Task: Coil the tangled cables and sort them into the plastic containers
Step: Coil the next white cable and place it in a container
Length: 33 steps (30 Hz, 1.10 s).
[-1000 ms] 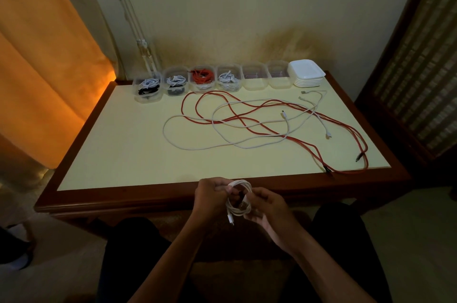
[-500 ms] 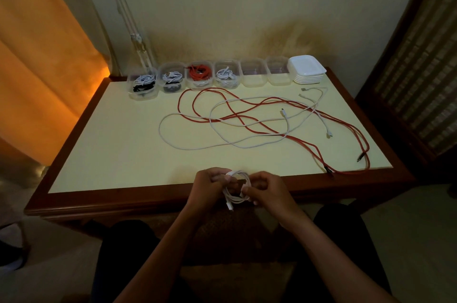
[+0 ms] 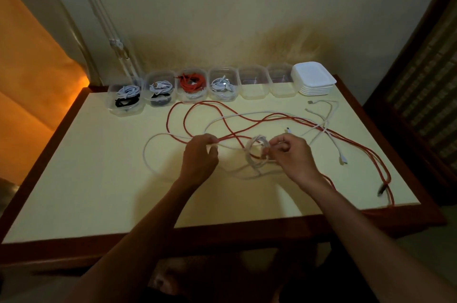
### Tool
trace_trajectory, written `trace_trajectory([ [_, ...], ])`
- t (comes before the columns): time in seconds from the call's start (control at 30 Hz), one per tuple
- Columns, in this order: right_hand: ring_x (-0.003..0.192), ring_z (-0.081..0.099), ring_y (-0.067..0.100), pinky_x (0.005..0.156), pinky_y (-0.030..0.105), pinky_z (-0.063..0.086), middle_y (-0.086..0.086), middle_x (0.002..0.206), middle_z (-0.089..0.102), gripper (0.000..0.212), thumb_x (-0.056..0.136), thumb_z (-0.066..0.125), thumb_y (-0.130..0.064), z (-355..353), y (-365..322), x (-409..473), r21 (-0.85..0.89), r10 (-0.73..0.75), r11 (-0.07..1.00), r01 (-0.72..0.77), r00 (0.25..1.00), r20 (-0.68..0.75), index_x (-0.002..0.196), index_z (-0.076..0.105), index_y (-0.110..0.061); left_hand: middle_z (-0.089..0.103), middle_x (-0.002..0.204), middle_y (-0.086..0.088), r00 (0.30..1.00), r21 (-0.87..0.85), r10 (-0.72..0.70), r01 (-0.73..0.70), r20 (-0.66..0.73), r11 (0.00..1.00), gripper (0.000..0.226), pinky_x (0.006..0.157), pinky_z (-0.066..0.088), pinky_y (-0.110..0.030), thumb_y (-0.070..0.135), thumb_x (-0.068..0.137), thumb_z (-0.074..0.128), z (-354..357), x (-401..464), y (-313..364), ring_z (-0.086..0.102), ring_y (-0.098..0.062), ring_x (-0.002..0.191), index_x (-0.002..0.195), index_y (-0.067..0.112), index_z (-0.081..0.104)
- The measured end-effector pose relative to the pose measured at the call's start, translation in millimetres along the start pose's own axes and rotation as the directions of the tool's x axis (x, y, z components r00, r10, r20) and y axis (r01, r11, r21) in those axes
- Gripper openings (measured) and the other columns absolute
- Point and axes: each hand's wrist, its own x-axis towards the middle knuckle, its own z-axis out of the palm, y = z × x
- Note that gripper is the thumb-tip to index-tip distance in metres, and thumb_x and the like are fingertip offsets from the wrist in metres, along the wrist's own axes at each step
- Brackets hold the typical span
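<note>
Over the table (image 3: 74, 179), a small white cable coil (image 3: 257, 151) is pinched by the right hand (image 3: 290, 156). A loose cable strand is gripped by the curled left hand (image 3: 200, 154). Both forearms are outstretched.

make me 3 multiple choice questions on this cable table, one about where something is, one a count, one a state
1. Where is the stack of white lids?
A. right end of the container row
B. left end of the row
C. near table edge

2. How many clear containers in the row hold no cable?
A. none
B. two
C. four

3. What is the right hand doing?
A. resting flat on the table
B. reaching into a container
C. holding a coiled white cable

Answers:
1 A: the lids sit just past the last container.
2 B: the two rightmost containers show only bare plastic; the other four hold coils.
3 C: its fingers pinch the small coil above the table.
</note>
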Motion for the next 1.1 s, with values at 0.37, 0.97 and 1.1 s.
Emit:
trace_trajectory([
  [0.37,0.078,0.068,0.019,0.074,0.034,0.054,0.002,0.078,0.071,0.012,0.078,0.076,-0.019,-0.9,-40.1,191.3,-0.249,-0.139,0.963,0.104,0.982,-0.128,0.080,0.064,-0.017,0.057,0.128,-0.009,0.982,0.394,0.106,-0.160,0.155,0.905,0.034,0.096,0.039,-0.048,0.032,0.093,0.054,55.6,132.4,-30.9,0.050,-0.030,0.119,0.123,0.017,0.060],
  [0.97,0.090,0.065,0.030,0.080,0.042,0.054,0.012,0.095,0.072,0.022,0.093,0.056,-0.024,35.0,-35.1,301.0,-0.623,-0.324,0.758,0.195,0.941,-0.100,0.090,0.072,-0.008,0.060,0.114,0.001,0.978,0.356,0.205,-0.199,0.021,0.913,0.030,0.087,0.041,-0.042,0.037,0.086,0.047,70.8,141.4,-58.5,0.053,-0.023,0.105,0.107,0.022,0.062],
  [1.1,0.082,0.063,0.023,0.073,0.039,0.053,0.008,0.089,0.070,0.015,0.092,0.058,-0.015,14.4,-22.1,259.6,-0.565,-0.436,0.746,0.352,0.900,-0.015,0.088,0.070,-0.008,0.067,0.099,-0.006,0.978,0.263,0.209,-0.196,-0.021,0.944,0.031,0.084,0.047,-0.040,0.034,0.087,0.045,65.8,139.8,-54.0,0.061,-0.028,0.092,0.099,0.014,0.065],
])
